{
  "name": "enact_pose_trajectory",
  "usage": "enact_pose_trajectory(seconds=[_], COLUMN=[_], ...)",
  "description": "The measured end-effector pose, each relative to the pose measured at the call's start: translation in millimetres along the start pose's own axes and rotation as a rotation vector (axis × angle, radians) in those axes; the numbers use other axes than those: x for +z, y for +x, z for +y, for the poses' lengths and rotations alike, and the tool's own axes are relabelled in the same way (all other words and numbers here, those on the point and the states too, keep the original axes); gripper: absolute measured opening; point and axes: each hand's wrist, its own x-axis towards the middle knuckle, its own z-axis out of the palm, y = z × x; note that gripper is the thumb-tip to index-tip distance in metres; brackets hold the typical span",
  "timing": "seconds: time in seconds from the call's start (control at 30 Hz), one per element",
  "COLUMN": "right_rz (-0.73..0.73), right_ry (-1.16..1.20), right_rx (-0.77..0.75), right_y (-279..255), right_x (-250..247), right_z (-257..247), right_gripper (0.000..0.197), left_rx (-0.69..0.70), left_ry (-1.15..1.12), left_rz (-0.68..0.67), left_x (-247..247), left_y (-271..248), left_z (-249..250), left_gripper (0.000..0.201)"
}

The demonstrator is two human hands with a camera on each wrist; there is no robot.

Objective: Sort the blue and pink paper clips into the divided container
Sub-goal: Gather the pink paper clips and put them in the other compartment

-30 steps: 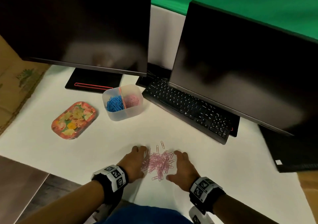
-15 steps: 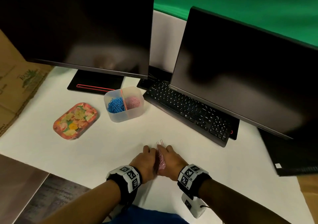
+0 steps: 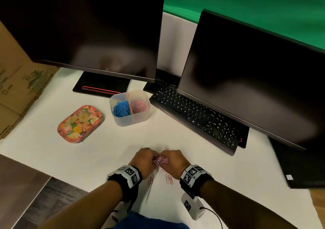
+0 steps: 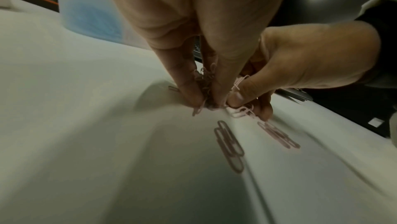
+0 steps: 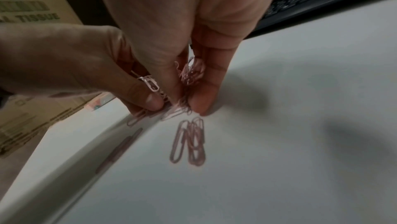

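A bunch of pink paper clips point(image 3: 161, 160) is gathered between my two hands near the table's front edge. My left hand point(image 3: 149, 159) pinches its share of the clips point(image 4: 205, 81) with curled fingers. My right hand point(image 3: 170, 161) grips the other side of the bunch point(image 5: 191, 72). A few loose pink clips point(image 3: 169, 178) lie on the white table just below the hands, with others at the left point(image 3: 150, 179) and one beyond the hands point(image 3: 167, 147). The clear divided container point(image 3: 129, 121) stands further back, blue clips point(image 3: 121, 108) in its left half and pink clips point(image 3: 139, 105) in its right half.
A floral tin point(image 3: 80, 124) lies left of the container. A black keyboard point(image 3: 195, 114) and two dark monitors point(image 3: 246, 79) crowd the back and right. Cardboard boxes point(image 3: 19, 91) stand at the far left. A monitor base point(image 3: 102, 86) sits behind the container.
My hands swept inward from either side of the spread pink clips, met, and now hold them as a bunch slightly off the table. A few clips were left behind.
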Motion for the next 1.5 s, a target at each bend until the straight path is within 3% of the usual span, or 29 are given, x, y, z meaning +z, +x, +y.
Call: enact_pose_trajectory(seconds=[0.13, 0.4, 0.7, 0.83, 0.93, 1.1, 1.33, 1.5], right_rz=[-0.006, 0.011, 0.118, 0.172, 0.169, 0.106, 0.039, 0.014], right_ry=[0.054, 0.067, 0.096, 0.140, 0.125, 0.016, -0.103, -0.054], right_rx=[0.053, 0.122, 0.069, 0.032, 0.060, 0.133, 0.144, 0.105], right_y=[6.2, 11.3, 58.4, 89.8, 115.8, 148.5, 164.9, 163.3], right_x=[-4.8, -33.0, -88.8, -107.6, -111.6, -105.7, -104.5, -111.8], right_z=[-1.8, -21.3, -92.7, -125.4, -141.4, -147.1, -153.5, -147.9], right_gripper=[0.023, 0.016, 0.015, 0.016, 0.006, 0.013, 0.015, 0.037], left_rx=[-0.041, -0.009, 0.047, -0.035, -0.111, -0.224, -0.247, -0.267], left_ry=[-0.093, -0.113, -0.025, 0.055, 0.115, 0.244, 0.322, 0.305], left_rz=[0.004, 0.057, 0.175, 0.224, 0.208, 0.150, 0.100, 0.055], left_x=[-5.6, -36.8, -141.1, -184.8, -207.2, -214.0, -207.0, -198.2], left_y=[1.0, 6.0, 30.5, 58.0, 76.3, 105.7, 129.9, 136.3], left_z=[2.9, 14.0, 21.2, 12.3, 8.1, 1.6, 2.7, -4.0], left_gripper=[0.011, 0.019, 0.015, 0.016, 0.017, 0.018, 0.013, 0.025])
